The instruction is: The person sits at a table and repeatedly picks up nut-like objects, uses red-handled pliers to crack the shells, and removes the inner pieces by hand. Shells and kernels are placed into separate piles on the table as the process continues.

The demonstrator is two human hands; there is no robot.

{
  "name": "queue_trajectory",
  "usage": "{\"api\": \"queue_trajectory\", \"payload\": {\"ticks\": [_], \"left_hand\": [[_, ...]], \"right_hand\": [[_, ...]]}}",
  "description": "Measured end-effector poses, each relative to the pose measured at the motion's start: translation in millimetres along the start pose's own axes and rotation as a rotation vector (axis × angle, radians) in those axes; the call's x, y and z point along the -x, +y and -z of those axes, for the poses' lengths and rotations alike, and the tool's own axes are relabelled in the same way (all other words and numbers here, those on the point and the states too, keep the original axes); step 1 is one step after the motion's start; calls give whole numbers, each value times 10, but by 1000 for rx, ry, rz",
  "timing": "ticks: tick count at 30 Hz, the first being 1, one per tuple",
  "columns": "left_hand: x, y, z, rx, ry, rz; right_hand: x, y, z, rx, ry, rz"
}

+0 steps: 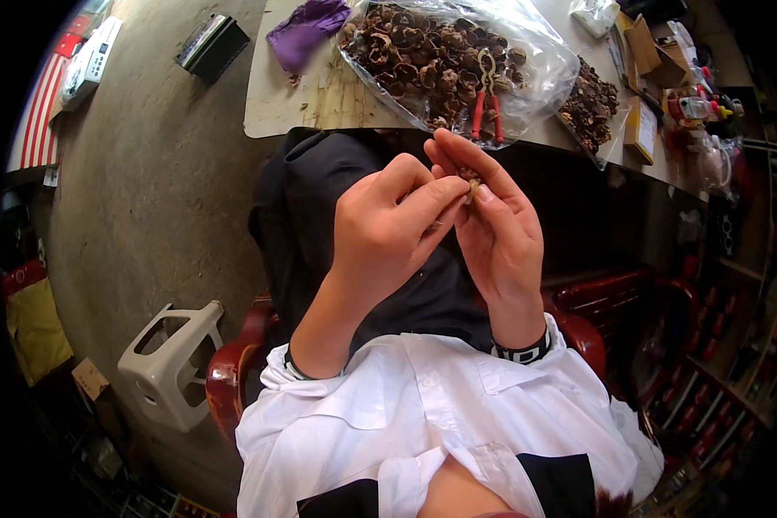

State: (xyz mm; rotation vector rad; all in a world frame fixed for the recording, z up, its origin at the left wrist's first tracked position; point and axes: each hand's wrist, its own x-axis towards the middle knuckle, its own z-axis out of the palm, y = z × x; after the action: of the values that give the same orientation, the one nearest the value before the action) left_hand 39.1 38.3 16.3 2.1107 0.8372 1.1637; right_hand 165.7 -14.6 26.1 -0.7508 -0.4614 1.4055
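Note:
My left hand [380,211] and my right hand [501,229] meet above my lap, just short of the table edge. Between their fingertips is a small brownish piece of walnut [470,183], mostly covered by the fingers. The left thumb and forefinger pinch at it, while the right thumb and curled fingers cradle it from the other side. Beyond the hands lies a clear plastic bag [548,65] with many brown walnut shells [427,56] on it. Nutcracker pliers [487,99] with red handles rest on the bag, handles toward me.
A purple cloth or bag [306,33] lies on the table [272,108] at the left. Darker brown fragments [589,108], a yellow-and-white box [641,129] and bottles [691,105] are at the right. A white stool [168,367] and a black battery-like box [213,47] stand on the floor.

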Motion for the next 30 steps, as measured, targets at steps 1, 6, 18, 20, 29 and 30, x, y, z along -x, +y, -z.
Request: {"api": "queue_trajectory", "payload": {"ticks": [1,6,18,20,29,30], "left_hand": [[-2,-1,0,-17,-1,-9],[-36,-19,-45,-38,64,-37],[-490,-472,-52,-112,192,253],[-432,-176,-17,156,225,384],[35,547,404,172,108,103],[30,556,399,140,39,100]], "right_hand": [[2,9,3,17,-4,9],[14,62,20,94,6,62],[1,-47,-43,-103,-9,15],[42,-80,-64,-151,-34,30],[280,-294,-316,-299,-248,-48],[267,-258,-295,-261,-249,-27]]}}
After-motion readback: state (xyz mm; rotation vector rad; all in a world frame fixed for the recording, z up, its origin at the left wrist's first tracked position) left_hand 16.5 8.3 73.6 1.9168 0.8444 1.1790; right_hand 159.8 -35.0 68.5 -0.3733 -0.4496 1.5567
